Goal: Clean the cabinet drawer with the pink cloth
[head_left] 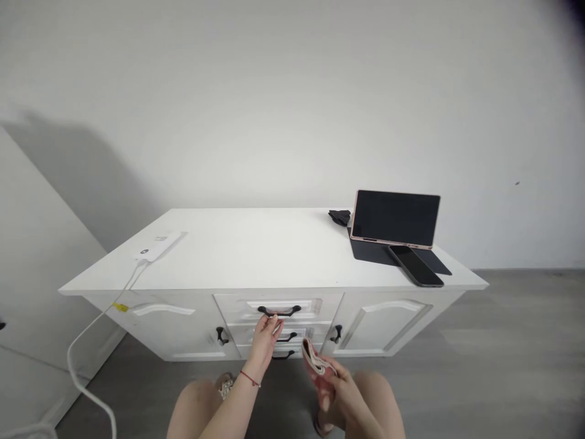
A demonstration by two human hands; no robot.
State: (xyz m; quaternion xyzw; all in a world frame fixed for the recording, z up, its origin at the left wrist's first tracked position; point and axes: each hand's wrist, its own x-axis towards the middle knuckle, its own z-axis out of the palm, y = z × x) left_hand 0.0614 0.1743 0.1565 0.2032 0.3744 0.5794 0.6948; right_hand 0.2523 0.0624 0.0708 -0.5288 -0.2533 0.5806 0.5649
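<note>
My left hand (pixel 266 338), with a red string bracelet at the wrist, reaches to the black handle (pixel 295 310) of the top drawer (pixel 315 303). Its fingers are closed at the underside of that handle, and the drawer sits flush in the white cabinet. Lower down and to the right, my right hand (pixel 340 387) grips a folded pink-red cloth (pixel 319 369) with whitish edges. The cloth is held upright in front of the lower drawers, above my right knee. Part of it is hidden behind my fingers.
On the white cabinet top (pixel 256 250) a tablet (pixel 397 217) stands on its dark cover, with a phone (pixel 415 266) leaning on the cover. A crumpled black item (pixel 339 217) lies beside it. At left, a white device (pixel 158 245) has a cable (pixel 86 329) hanging over the edge.
</note>
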